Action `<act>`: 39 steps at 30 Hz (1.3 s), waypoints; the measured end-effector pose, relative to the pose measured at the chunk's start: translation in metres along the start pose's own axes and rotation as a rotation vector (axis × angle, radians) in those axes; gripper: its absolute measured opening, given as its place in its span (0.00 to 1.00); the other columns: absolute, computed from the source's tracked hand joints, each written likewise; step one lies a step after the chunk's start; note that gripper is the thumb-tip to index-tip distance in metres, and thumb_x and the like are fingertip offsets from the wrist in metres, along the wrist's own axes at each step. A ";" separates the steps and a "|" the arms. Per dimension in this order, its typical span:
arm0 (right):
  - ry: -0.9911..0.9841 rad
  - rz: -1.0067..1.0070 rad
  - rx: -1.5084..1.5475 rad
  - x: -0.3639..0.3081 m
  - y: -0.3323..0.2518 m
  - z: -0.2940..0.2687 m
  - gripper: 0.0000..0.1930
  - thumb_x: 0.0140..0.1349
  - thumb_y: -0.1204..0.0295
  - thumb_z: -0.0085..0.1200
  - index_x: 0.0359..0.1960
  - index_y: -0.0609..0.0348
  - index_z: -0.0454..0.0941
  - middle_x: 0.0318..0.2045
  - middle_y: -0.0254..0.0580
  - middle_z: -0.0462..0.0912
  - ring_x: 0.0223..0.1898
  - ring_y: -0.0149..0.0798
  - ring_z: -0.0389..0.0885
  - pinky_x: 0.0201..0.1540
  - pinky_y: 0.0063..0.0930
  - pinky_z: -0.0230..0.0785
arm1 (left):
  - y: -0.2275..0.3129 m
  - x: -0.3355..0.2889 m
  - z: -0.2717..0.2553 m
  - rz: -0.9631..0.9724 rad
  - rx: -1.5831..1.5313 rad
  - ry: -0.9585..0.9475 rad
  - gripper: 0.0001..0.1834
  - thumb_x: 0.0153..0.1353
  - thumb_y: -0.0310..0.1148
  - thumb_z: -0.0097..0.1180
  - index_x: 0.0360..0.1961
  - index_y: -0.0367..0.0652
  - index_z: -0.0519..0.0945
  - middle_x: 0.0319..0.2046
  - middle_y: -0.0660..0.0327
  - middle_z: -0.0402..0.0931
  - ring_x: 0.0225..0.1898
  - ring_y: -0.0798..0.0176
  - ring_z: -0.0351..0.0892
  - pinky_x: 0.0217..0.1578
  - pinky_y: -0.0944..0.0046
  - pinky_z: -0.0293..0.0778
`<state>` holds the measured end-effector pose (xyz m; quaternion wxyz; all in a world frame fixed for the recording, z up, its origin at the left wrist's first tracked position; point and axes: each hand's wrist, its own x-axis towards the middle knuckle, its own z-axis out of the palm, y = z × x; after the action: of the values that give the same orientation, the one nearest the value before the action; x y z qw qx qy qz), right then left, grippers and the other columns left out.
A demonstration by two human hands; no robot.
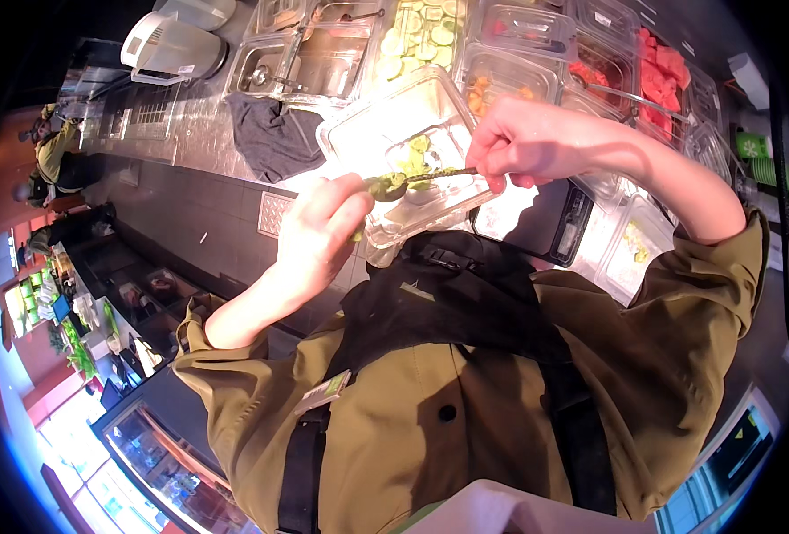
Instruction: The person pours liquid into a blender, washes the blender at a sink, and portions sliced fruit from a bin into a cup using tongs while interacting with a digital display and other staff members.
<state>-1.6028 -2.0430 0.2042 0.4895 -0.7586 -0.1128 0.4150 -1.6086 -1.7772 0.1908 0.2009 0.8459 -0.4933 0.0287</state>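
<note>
The left hand (323, 224) is curled around some green food (378, 189), which shows past its fingertips on the right; the dark utensil (402, 184) has its broad end against that food; green chunks (412, 158) lie between the hands, inside a tilted clear container (359, 133); the right hand (521, 144) pinches the utensil's thin far end.

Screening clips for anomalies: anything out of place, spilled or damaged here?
The dark grey cloth lies crumpled on the counter beside the metal pans, which looks untidy. The clear container sits askew to those pans. No obvious spill or damage stands out.
</note>
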 end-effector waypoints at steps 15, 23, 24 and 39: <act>0.267 -0.190 -0.446 0.005 -0.004 0.001 0.08 0.44 0.78 0.44 0.24 0.69 0.74 0.16 0.47 0.74 0.17 0.34 0.71 0.18 0.29 0.63 | -0.018 0.006 -0.001 -0.003 -0.122 0.103 0.13 0.32 0.20 0.55 0.24 0.39 0.70 0.29 0.58 0.71 0.26 0.59 0.71 0.26 0.69 0.69; 0.185 -0.426 -1.318 0.046 -0.020 0.033 0.05 0.39 0.74 0.48 0.17 0.60 0.75 0.18 0.45 0.77 0.23 0.40 0.78 0.23 0.31 0.70 | -0.035 0.001 -0.007 -0.871 -1.413 0.270 0.15 0.50 0.27 0.54 0.40 0.38 0.69 0.35 0.59 0.71 0.33 0.71 0.71 0.36 0.70 0.70; 0.214 -0.483 -1.392 0.050 -0.019 0.033 0.04 0.40 0.73 0.48 0.18 0.59 0.75 0.18 0.44 0.77 0.22 0.39 0.78 0.22 0.30 0.70 | -0.033 0.002 -0.004 -0.880 -1.604 0.309 0.17 0.52 0.30 0.52 0.43 0.40 0.67 0.37 0.59 0.70 0.33 0.70 0.71 0.40 0.64 0.69; 0.135 -0.142 -1.349 0.067 -0.023 0.037 0.07 0.42 0.71 0.46 0.17 0.59 0.76 0.17 0.44 0.76 0.21 0.43 0.77 0.21 0.35 0.68 | -0.024 -0.006 0.023 -0.663 -2.121 0.357 0.22 0.55 0.30 0.48 0.50 0.34 0.60 0.42 0.55 0.67 0.37 0.63 0.72 0.44 0.60 0.70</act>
<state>-1.5825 -1.9686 0.1816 -0.0586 -0.9129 -0.3654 0.1723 -1.5947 -1.7706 0.1604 0.8842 0.3204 0.0166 -0.3395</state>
